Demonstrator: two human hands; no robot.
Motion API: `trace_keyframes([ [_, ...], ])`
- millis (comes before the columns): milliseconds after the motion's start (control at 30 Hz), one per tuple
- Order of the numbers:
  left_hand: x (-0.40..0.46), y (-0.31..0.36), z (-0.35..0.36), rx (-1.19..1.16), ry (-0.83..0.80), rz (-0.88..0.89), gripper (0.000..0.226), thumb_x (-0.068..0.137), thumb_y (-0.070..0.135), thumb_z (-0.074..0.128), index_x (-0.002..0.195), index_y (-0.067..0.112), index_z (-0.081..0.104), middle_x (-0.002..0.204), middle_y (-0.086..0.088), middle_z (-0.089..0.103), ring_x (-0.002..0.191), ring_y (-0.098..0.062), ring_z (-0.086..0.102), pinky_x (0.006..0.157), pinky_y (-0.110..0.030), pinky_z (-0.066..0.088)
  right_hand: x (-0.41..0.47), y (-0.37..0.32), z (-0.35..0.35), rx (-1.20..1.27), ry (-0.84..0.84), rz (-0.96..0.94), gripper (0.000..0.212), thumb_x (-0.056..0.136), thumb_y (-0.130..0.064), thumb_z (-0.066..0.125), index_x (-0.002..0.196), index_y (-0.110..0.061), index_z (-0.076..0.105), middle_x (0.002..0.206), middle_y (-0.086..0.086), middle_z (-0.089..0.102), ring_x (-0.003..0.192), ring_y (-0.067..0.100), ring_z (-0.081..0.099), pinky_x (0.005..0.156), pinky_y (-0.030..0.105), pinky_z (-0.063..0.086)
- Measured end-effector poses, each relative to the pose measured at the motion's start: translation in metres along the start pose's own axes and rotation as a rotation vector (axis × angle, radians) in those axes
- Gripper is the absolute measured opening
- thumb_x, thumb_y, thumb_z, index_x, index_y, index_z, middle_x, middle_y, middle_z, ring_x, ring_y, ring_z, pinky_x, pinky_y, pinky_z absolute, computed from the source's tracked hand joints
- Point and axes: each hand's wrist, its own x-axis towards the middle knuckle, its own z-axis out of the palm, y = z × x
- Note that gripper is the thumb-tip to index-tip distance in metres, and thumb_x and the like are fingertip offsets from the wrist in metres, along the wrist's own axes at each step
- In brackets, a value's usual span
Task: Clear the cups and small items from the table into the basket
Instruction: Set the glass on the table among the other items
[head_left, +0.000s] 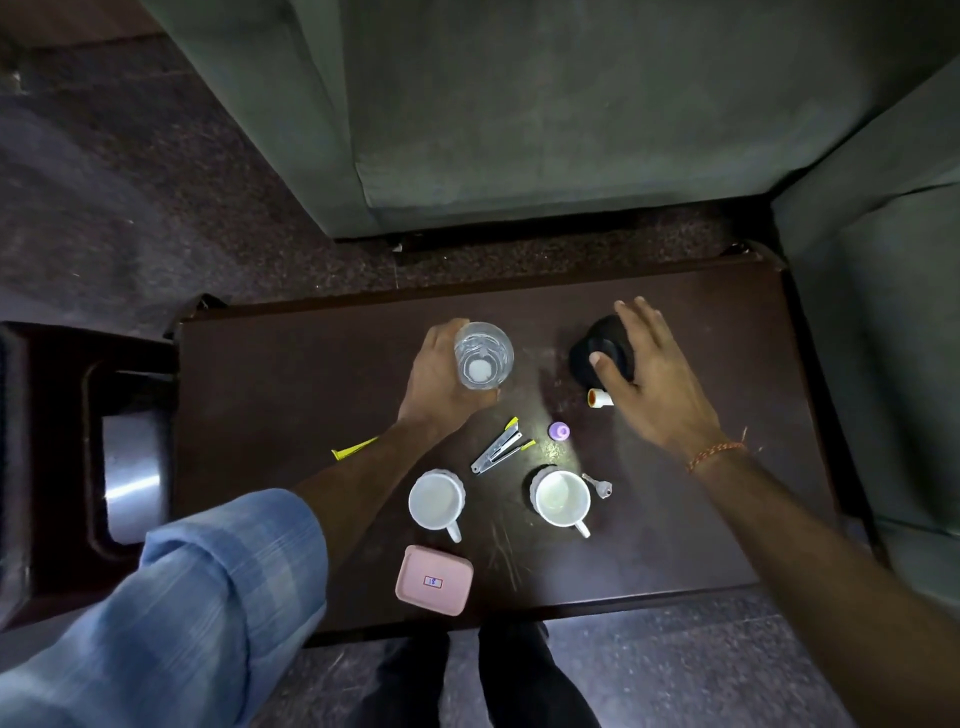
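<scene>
Seen from above, the left hand's fingers (470, 400) wrap around a clear drinking glass (483, 355) standing upright on the dark counter (291, 395), with the left hand (441, 379) closed on its side. The right hand's fingers (641, 317) are spread wide and flat over a black rounded object (597, 345) (what it is cannot be told), the thumb lying on its top; the right hand (660, 384) grips nothing that shows. Just beside that thumb lies a small white and orange cap (599, 397).

Between the two forearms sit a small purple cap (559, 430) and a metal stapler (497, 451) with yellow strips around it. Nearer the person stand two white cups, one on the left (435, 500) and one on the right (562, 498), handles pointing toward the person; a small grey metal piece (600, 486) lies just beside the right cup. A pink lidded box (434, 580) rests at the counter's near edge. A dark basket (124, 457) sits to the left of the counter.
</scene>
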Motion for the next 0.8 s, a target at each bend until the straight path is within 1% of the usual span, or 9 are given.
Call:
trace_keyframes([
  [133, 0.001, -0.008, 0.008, -0.001, -0.005, 0.002, 0.088, 0.050, 0.025, 0.090, 0.129, 0.015, 0.052, 0.126, -0.002, 0.057, 0.113, -0.012, 0.051, 0.087, -0.006, 0.029, -0.003, 0.004, 0.006, 0.007, 0.015, 0.035, 0.062, 0.095, -0.029, 0.058, 0.149, -0.010, 0.034, 0.161, 0.010, 0.021, 0.149, 0.026, 0.019, 0.120, 0.039, 0.023],
  [367, 0.000, -0.012, 0.013, -0.009, 0.001, 0.033, 0.086, 0.052, 0.022, 0.091, 0.128, 0.013, 0.052, 0.124, -0.004, 0.057, 0.113, -0.017, 0.054, 0.090, -0.014, 0.034, -0.005, 0.006, 0.010, 0.037, 0.039, 0.037, 0.060, 0.097, -0.036, 0.053, 0.148, -0.012, 0.035, 0.161, 0.007, 0.022, 0.148, 0.024, 0.021, 0.119, 0.039, 0.024],
  [434, 0.000, -0.012, 0.014, -0.013, 0.013, 0.048, 0.085, 0.053, 0.022, 0.091, 0.128, 0.012, 0.052, 0.123, -0.005, 0.057, 0.113, -0.019, 0.054, 0.090, -0.016, 0.036, -0.006, 0.010, 0.009, 0.038, 0.027, 0.037, 0.060, 0.097, -0.036, 0.053, 0.148, -0.012, 0.035, 0.161, 0.006, 0.021, 0.144, 0.028, 0.031, 0.118, 0.042, 0.028],
  [501, 0.000, -0.011, 0.015, -0.017, 0.019, 0.056, 0.085, 0.053, 0.022, 0.090, 0.128, 0.012, 0.051, 0.123, -0.005, 0.057, 0.113, -0.019, 0.054, 0.092, -0.019, 0.039, -0.007, 0.013, 0.009, 0.049, 0.007, 0.048, 0.060, 0.097, -0.037, 0.052, 0.149, -0.012, 0.035, 0.161, 0.005, 0.020, 0.134, 0.034, 0.045, 0.114, 0.045, 0.033],
  [567, -0.001, -0.012, 0.016, -0.018, 0.019, 0.057, 0.087, 0.054, 0.022, 0.090, 0.131, 0.012, 0.051, 0.124, -0.005, 0.057, 0.115, -0.020, 0.054, 0.096, -0.026, 0.043, -0.008, 0.015, 0.009, 0.053, 0.007, 0.050, 0.060, 0.097, -0.037, 0.052, 0.148, -0.012, 0.035, 0.161, 0.006, 0.020, 0.132, 0.036, 0.048, 0.113, 0.046, 0.035],
  [601, -0.001, -0.012, 0.016, -0.018, 0.015, 0.057, 0.090, 0.054, 0.022, 0.090, 0.133, 0.011, 0.049, 0.127, -0.006, 0.056, 0.116, -0.021, 0.054, 0.097, -0.027, 0.043, -0.009, 0.016, 0.009, 0.053, 0.014, 0.047, 0.060, 0.097, -0.037, 0.053, 0.148, -0.011, 0.036, 0.161, 0.006, 0.021, 0.134, 0.034, 0.045, 0.113, 0.045, 0.035],
  [667, -0.002, -0.012, 0.015, -0.025, -0.014, 0.041, 0.102, 0.054, 0.022, 0.091, 0.142, 0.011, 0.040, 0.135, -0.008, 0.050, 0.121, -0.021, 0.051, 0.099, -0.020, 0.037, -0.009, 0.015, 0.009, 0.048, 0.028, 0.039, 0.059, 0.097, -0.036, 0.052, 0.147, -0.010, 0.036, 0.160, 0.008, 0.022, 0.141, 0.030, 0.036, 0.116, 0.044, 0.031],
  [734, -0.004, -0.008, 0.010, -0.030, -0.071, 0.016, 0.120, 0.053, 0.023, 0.093, 0.151, 0.014, 0.024, 0.143, -0.006, 0.041, 0.128, -0.018, 0.046, 0.099, -0.017, 0.032, -0.010, 0.012, 0.006, 0.048, 0.034, 0.038, 0.059, 0.098, -0.035, 0.052, 0.148, -0.009, 0.036, 0.160, 0.009, 0.023, 0.145, 0.027, 0.028, 0.118, 0.042, 0.027],
  [801, -0.006, 0.000, 0.001, -0.029, -0.117, -0.007, 0.137, 0.049, 0.025, 0.094, 0.154, 0.019, 0.008, 0.147, -0.004, 0.034, 0.131, -0.016, 0.041, 0.098, -0.018, 0.031, -0.012, 0.006, 0.000, 0.054, 0.039, 0.034, 0.059, 0.098, -0.035, 0.051, 0.148, -0.008, 0.035, 0.160, 0.009, 0.024, 0.147, 0.026, 0.025, 0.119, 0.041, 0.026],
])
